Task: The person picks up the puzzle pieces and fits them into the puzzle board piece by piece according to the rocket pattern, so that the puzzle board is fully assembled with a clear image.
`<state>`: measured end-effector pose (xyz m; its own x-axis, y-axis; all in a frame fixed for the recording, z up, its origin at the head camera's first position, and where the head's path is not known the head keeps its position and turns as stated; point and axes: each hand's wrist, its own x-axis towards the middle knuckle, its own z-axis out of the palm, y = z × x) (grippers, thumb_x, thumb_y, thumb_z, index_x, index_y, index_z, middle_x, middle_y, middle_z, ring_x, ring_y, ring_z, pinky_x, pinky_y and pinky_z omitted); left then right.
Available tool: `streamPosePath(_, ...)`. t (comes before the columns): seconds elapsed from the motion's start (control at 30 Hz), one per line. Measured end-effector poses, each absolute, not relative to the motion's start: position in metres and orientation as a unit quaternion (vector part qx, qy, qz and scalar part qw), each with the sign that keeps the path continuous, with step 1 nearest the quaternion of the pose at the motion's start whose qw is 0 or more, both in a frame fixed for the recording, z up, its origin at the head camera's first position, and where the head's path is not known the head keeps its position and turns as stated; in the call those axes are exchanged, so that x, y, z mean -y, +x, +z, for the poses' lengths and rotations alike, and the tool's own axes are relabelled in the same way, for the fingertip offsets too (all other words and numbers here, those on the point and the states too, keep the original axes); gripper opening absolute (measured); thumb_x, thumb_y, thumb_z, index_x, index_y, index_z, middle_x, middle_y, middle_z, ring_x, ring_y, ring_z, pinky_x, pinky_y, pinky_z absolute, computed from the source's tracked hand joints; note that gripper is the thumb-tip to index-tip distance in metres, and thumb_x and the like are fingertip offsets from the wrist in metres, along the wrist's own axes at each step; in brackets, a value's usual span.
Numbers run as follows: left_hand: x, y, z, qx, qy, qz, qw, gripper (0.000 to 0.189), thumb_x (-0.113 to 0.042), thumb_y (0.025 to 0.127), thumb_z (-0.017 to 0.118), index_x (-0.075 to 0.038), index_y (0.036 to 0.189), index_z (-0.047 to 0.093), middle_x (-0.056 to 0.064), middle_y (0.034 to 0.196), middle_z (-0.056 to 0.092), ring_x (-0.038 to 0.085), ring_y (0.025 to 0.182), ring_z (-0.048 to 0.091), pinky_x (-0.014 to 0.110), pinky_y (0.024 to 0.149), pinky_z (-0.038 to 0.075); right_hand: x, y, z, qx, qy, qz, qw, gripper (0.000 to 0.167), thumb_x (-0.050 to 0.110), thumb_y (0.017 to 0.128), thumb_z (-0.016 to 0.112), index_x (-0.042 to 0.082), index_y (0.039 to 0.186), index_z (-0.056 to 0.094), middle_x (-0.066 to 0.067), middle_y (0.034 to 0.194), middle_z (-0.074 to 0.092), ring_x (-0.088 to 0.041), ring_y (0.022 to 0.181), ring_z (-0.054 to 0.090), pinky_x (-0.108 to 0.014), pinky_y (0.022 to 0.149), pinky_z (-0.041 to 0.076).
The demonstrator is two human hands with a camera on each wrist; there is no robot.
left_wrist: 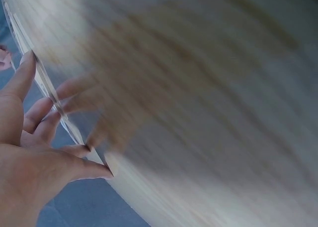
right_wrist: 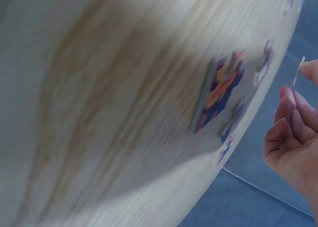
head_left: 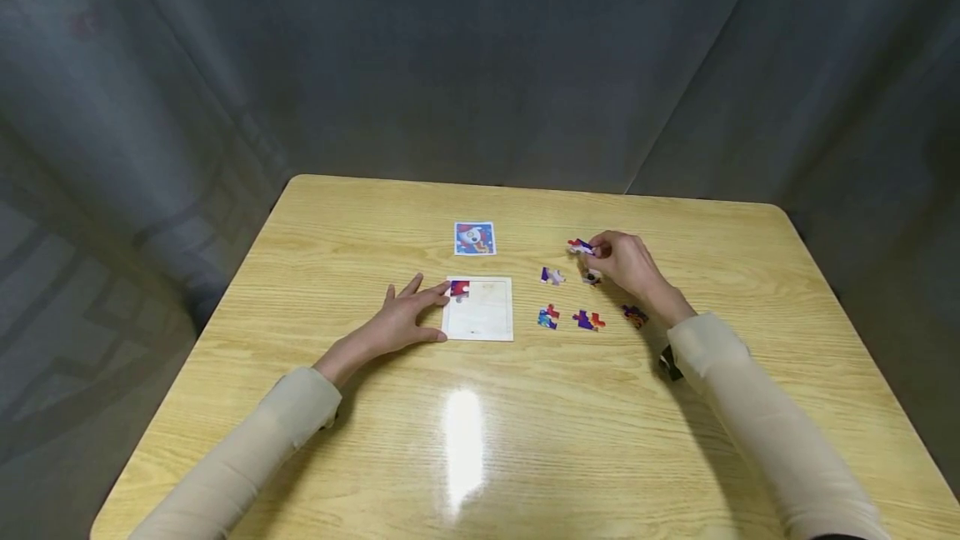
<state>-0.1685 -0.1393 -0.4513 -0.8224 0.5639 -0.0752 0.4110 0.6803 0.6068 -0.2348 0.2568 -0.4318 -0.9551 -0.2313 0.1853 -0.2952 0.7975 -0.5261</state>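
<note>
My right hand (head_left: 630, 265) pinches a jigsaw piece (head_left: 579, 247), white, purple and red, between thumb and fingers, above the far right part of the table. The right wrist view shows that piece (right_wrist: 297, 74) edge-on, lifted off the wood. With fingers spread, my left hand (head_left: 401, 321) rests at the left edge of a white square puzzle board (head_left: 483, 312); thumb and fingertips touch its rim. One red and purple piece (head_left: 460, 288) lies in the board's far left corner. In the left wrist view, the thumb and fingers (left_wrist: 89, 171) press along the board's edge.
Right of the board lie several loose pieces: a white-purple one (head_left: 552, 276), a blue-red one (head_left: 548, 317), a purple-orange one (head_left: 588, 320) and a dark orange one (head_left: 634, 316). Behind the board is a rocket picture card (head_left: 475, 238). Grey curtains (head_left: 465, 65) surround the wooden table (head_left: 360, 215).
</note>
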Motion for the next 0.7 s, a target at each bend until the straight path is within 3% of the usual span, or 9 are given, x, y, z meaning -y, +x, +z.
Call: streamPosePath(0.7,0.138,-0.171,-0.451,-0.904,0.270,0.305,0.131,0.059,-0.031,0.084,0.075,-0.008,0.134,0.055,0.005,0.154,0.032,0.041,0.145,0.006,0.073,0.104,-0.005,-0.232,-0.218,-0.414,0.928,0.183,0.320,0.053,0.025,0.016,0.085,0.073,-0.001,0.103,0.068,-0.005,0.082,0.065,-0.017,0.069,0.056,-0.028,0.059,0.046)
